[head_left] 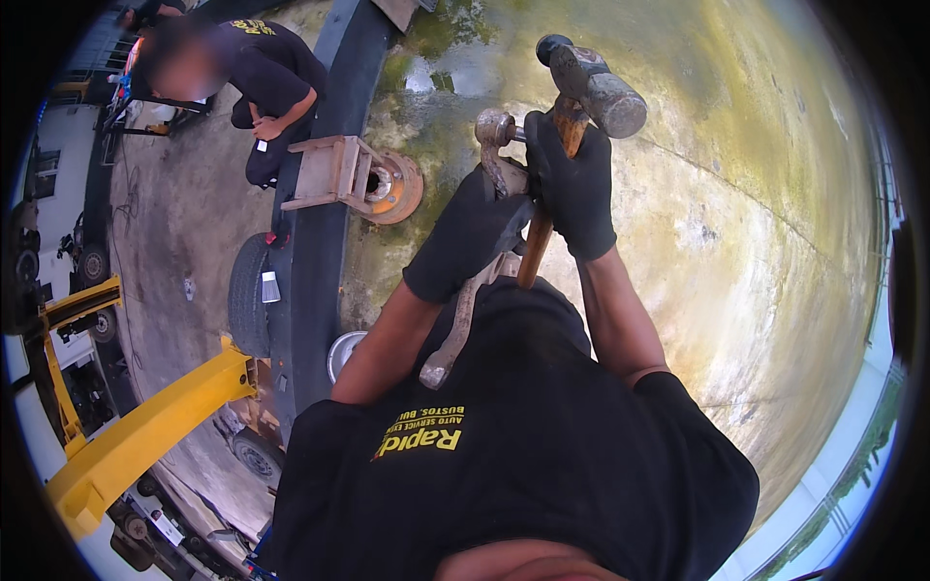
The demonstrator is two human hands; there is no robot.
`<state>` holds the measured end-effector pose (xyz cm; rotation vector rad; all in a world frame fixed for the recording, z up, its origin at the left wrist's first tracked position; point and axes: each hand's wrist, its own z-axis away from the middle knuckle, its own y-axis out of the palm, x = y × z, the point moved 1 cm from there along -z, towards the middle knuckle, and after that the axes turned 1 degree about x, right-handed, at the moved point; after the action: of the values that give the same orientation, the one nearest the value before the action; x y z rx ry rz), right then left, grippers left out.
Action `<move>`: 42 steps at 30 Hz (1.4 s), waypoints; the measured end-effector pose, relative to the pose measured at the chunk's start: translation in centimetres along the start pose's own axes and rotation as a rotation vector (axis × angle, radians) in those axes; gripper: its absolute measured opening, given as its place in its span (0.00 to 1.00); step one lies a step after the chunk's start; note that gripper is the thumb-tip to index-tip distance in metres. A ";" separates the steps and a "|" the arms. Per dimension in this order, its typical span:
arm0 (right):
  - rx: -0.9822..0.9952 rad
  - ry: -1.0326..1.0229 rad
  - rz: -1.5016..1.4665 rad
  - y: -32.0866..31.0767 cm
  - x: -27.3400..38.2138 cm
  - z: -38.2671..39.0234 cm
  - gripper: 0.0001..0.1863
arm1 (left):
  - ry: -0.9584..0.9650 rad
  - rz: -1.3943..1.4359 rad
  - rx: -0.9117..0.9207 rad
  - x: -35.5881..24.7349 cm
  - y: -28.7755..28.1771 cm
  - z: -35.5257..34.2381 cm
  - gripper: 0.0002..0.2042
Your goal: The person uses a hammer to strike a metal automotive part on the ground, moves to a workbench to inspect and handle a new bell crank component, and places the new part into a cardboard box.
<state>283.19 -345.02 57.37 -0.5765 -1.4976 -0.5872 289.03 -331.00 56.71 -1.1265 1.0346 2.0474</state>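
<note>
Black gloves cover both my hands, held close together in front of my chest. My right hand (578,189) is closed around the wooden handle of a ball-peen hammer (603,89), its steel head up and its handle end pointing down toward me. My left hand (472,230) grips a curved, worn metal arm (457,329) with a round, joint-like end (494,127) above the fingers. A short shiny stud (519,135) sticks out of that end toward my right hand; whether the right fingers touch it is hidden.
A rusty stand (329,172) sits by an orange round hub (395,189) at a dark raised edge (325,252). A tire (249,295) leans against that edge, near a yellow lift arm (155,426). Another person (276,87) crouches at upper left. Wet, stained concrete (736,242) extends right.
</note>
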 end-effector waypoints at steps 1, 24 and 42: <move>-0.006 -0.044 0.049 0.7 -0.3 -2.5 0.16 | 0.015 0.006 -0.006 -0.6 -1.1 -2.0 0.10; -0.003 0.232 1.561 -12.7 -17.3 -45.0 0.18 | -0.022 1.610 -0.340 -8.3 -35.6 -37.4 0.11; 0.478 0.069 1.244 16.5 -28.5 -88.8 0.20 | 0.097 1.406 -0.318 -26.5 -51.1 -53.8 0.04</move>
<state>359.90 -392.85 29.31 -0.9368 -0.8960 0.6871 363.86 -351.94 43.38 -0.5928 1.9183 3.3066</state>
